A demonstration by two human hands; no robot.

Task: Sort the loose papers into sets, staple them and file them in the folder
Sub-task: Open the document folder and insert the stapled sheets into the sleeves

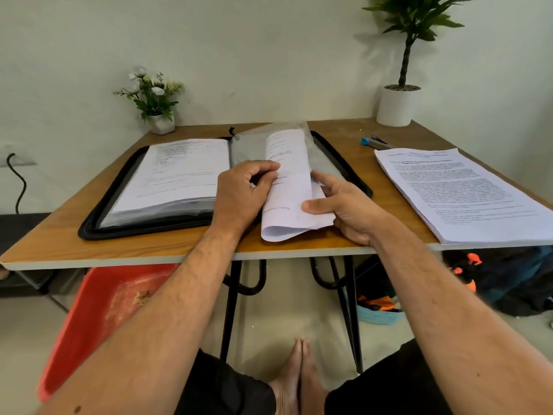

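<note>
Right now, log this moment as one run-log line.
step: filing | left hand: grips paper set | right hand: holds its edge | folder: open | stapler: idle

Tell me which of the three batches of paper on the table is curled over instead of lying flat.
The paper set held by both hands over the folder's right half; the filed pages and the loose stack lie flat.

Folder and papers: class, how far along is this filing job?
Done: the folder already holds a thick filed stack. In hand: both hands, left and right, slide a curled set into a clear sleeve. Left: the loose pile beside the stapler.
</note>
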